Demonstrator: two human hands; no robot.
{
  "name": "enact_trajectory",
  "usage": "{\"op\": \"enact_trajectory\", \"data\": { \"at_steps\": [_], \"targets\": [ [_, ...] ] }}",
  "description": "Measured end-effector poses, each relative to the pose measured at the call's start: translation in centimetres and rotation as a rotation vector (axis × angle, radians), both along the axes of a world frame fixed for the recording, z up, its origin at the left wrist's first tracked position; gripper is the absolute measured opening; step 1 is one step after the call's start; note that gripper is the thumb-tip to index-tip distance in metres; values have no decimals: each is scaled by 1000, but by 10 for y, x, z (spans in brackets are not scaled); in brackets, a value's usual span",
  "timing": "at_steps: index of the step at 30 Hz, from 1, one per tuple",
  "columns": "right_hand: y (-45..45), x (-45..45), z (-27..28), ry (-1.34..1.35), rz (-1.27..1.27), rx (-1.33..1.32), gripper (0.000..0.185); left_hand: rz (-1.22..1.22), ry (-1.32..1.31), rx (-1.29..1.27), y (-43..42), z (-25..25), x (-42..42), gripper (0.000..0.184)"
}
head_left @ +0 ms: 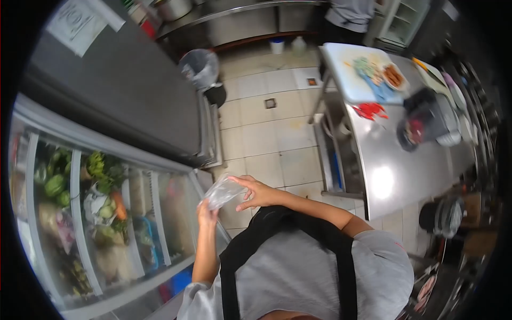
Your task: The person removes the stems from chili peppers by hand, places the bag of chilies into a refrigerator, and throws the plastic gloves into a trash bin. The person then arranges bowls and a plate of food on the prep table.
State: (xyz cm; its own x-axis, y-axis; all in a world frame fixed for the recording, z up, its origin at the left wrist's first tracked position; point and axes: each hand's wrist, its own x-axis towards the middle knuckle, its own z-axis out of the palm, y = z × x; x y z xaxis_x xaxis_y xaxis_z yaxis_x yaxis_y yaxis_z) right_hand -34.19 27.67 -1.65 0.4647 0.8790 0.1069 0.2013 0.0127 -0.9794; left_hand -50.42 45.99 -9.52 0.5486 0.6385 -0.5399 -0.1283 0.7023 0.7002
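A crumpled clear plastic bag [224, 193] is stretched between my two hands, in front of my chest. My left hand [207, 214] pinches its lower left end. At the upper right edge of the bag, the fingers of my right hand [258, 193] grip the plastic, with the thumb held lower and somewhat apart. I cannot make out anything inside the bag. Close by on the left, a glass-fronted fridge [184, 266] holds green vegetables [55, 185], a carrot [118, 206] and several bagged items on its shelves.
To the right stands a steel table [394, 165] with a white cutting board [341, 53], red pieces [369, 111], a tub of brown food [393, 76] and a blender jug [434, 114]. A lined bin [200, 69] stands ahead. Another person [349, 18] is at the back.
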Motion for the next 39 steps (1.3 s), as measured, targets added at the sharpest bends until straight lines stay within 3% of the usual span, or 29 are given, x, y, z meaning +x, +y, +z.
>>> {"op": "enact_trajectory", "data": {
  "at_steps": [1, 3, 4, 6, 8, 9, 10, 11, 14, 15, 16, 18, 20, 22, 23, 25, 26, 27, 29, 31, 33, 35, 36, 37, 38, 39],
  "targets": [
    [22, 5, -17, -325, -55, 168, 50, -69, -57, 15, 3, -6, 16, 22],
    [61, 36, -47, -264, -5, 238, 47, -49, 69, 99, -12, 10, 67, 23],
    [74, 54, -54, -202, -2, 296, 44, -101, -36, 117, -13, 22, 96, 29],
    [72, 100, -48, 704, -60, -27, 38, -149, -114, 125, -1, 56, 137, 34],
    [68, 155, -63, 920, -313, 130, 31, -572, -29, 453, 20, 96, 174, 40],
    [65, 178, -71, 941, -463, 127, 28, -560, -24, 451, 33, 103, 187, 40],
    [67, 199, -75, 956, -613, 127, 26, -620, 56, 907, 47, 108, 199, 43],
    [76, 217, -81, 959, -603, 122, 26, -668, 146, 1361, 59, 113, 212, 46],
    [94, 246, -79, 860, -546, 5, 27, -604, 296, 1464, 70, 132, 269, 46],
    [116, 248, -56, 1048, -365, 107, 33, -554, 265, 1619, 72, 116, 288, 42],
    [134, 254, -34, 1234, -178, 209, 41, -540, 278, 1624, 74, 109, 305, 42],
    [156, 273, -1, 1348, -26, 250, 48, -501, 299, 1392, 85, 97, 331, 33],
    [177, 300, 7, 1453, 121, 309, 55, -414, 294, 1465, 121, 77, 356, 32],
    [185, 335, 5, 1238, -31, 78, 56, -387, 335, 1281, 161, 76, 379, 30],
    [186, 351, 2, 1240, -34, 78, 56, -331, 394, 1299, 183, 77, 390, 28],
    [182, 383, -11, 885, -247, -40, 48, -210, 379, 1394, 242, 59, 418, 27],
    [176, 399, -24, 806, -318, -124, 44, -226, 219, 1038, 272, 60, 440, 26],
    [166, 410, -41, 731, -389, -209, 39, -168, 184, 974, 294, 73, 463, 26],
    [139, 423, -67, 686, -573, -301, 34, -121, 181, 958, 356, 65, 509, 24],
    [104, 424, -88, 670, -775, -381, 32, 11, 45, 847, 418, 52, 566, 20],
    [67, 405, -106, 729, -1054, -384, 28, 48, -198, 769, 481, 39, 625, 26],
    [27, 369, -122, 707, -1306, -401, 25, 84, -276, 703, 534, 11, 679, 27],
    [-31, 342, -168, 733, -1246, -429, 28, 220, -192, 606, 557, -6, 706, 30],
    [-14, 328, -143, 695, -1311, -624, 26, 354, -106, 506, 575, -28, 727, 33],
    [-1, 311, -123, 658, -1370, -820, 25, 339, -110, 492, 592, -63, 740, 33],
    [-4, 291, -135, 826, -1393, -804, 29, -16, 537, 899, 603, -107, 740, 38]
  ]
}}
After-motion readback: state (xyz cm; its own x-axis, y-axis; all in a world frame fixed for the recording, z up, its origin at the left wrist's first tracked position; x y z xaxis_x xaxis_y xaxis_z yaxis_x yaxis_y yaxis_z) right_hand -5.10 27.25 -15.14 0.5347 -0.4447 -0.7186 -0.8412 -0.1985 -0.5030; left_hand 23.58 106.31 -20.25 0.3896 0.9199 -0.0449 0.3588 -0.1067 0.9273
